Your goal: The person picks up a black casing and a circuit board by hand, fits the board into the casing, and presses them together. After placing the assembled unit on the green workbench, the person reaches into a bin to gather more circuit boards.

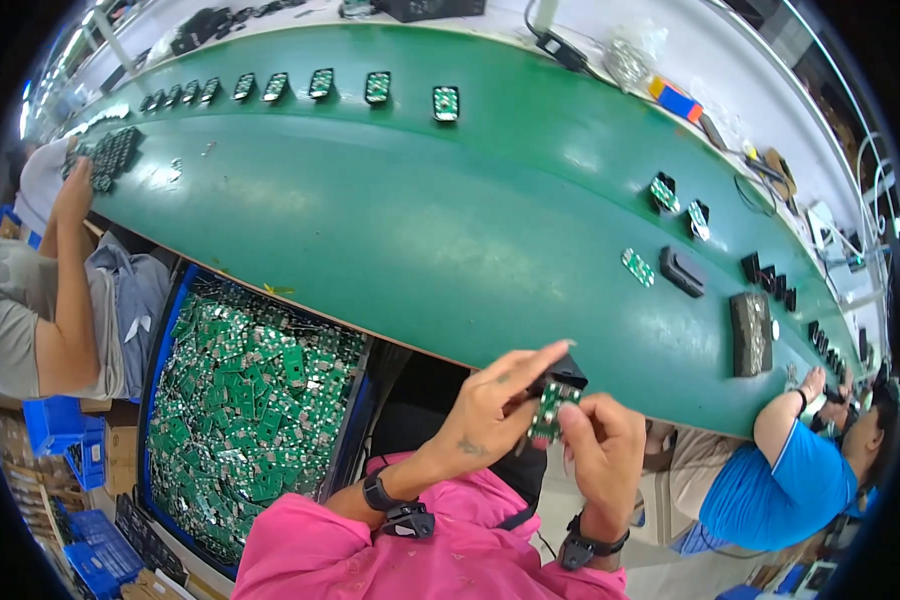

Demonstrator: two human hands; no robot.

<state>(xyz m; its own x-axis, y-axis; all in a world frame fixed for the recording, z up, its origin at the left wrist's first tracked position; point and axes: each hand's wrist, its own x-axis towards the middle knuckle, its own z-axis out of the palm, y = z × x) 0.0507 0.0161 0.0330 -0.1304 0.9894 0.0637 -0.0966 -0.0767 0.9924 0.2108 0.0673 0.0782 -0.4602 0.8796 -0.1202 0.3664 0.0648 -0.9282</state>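
Observation:
Just over the table's front edge, my left hand [483, 412] is closed on a small black plastic casing [570, 372]. Against that casing lies a green circuit board [552, 408] with silvery components, pinched between the thumb and fingers of my right hand [607, 445]. How far the board sits inside the casing cannot be made out. On the green table [390, 220], a loose green board [637, 267] lies beside an elongated black casing [682, 271]. Two casings with boards, one here [663, 192] and another [699, 220], rest farther back.
A blue-rimmed bin [173, 310] heaped with circuit boards stands left of me, below the table edge. Board-filled casings [377, 87] line the far side. A dark block [750, 335] lies at right. Co-workers sit at left [50, 320] and right, in blue [785, 480].

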